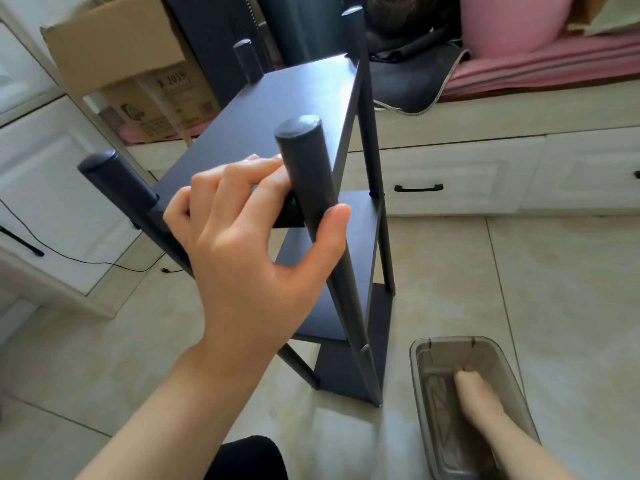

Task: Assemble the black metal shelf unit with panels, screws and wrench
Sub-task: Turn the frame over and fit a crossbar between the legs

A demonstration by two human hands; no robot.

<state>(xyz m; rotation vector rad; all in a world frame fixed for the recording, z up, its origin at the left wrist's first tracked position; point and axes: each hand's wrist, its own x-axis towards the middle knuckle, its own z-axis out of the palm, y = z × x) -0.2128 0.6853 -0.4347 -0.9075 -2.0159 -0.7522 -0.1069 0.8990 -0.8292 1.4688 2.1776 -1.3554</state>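
Observation:
The black metal shelf unit [277, 109] stands tilted on the tiled floor, with several panels joined by round posts. My left hand [249, 244] grips the nearest post [301, 147] just below its capped top, thumb on one side and fingers on the other. My right hand [476, 396] reaches down into a clear plastic bin [420, 355] on the floor at the lower right; its fingertips are hidden among the bin's blurred contents. No screws or wrench can be made out.
A cardboard box [114, 46] sits behind the shelf at upper left. White cabinets [52, 188] with black handles line the left side, drawers [450, 178] run along the back, with pink cushions [512, 22] above. A black cable [86, 261] trails over the floor.

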